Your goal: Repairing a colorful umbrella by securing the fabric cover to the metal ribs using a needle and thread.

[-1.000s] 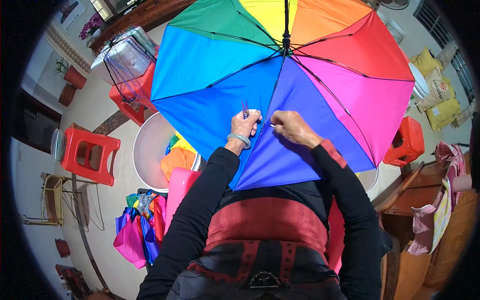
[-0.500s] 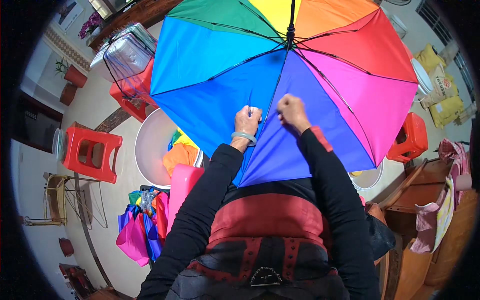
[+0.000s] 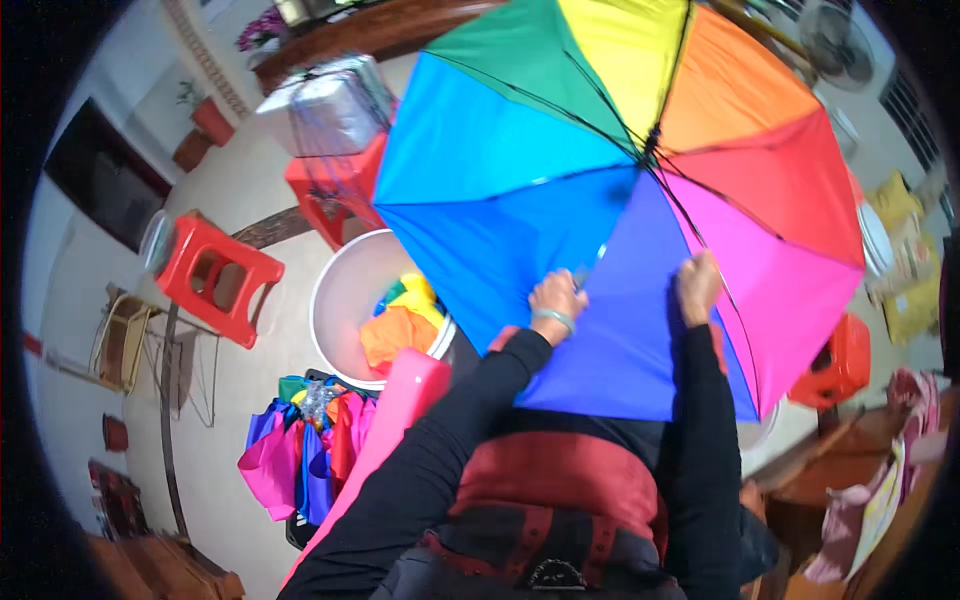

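Rainbow umbrella (image 3: 600, 215): spread, at 2 o'clock
Left hand (image 3: 558, 296): curled; pinched thing unclear
Right hand (image 3: 698, 284): curled; pinching, I cannot tell
Change: hands now wider apart, so work spans purple panel (image 3: 625, 345)

Two hands (image 3: 555, 294) (image 3: 698, 286), one umbrella (image 3: 600, 215), three red stools (image 3: 182, 262) (image 3: 312, 182) (image 3: 850, 357).

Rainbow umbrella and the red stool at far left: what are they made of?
Rainbow umbrella: probably thin synthetic cloth, smooth and faintly shiny; its panels show soft creases. Red stool: probably moulded plastic, slightly shiny, one even colour with openings.
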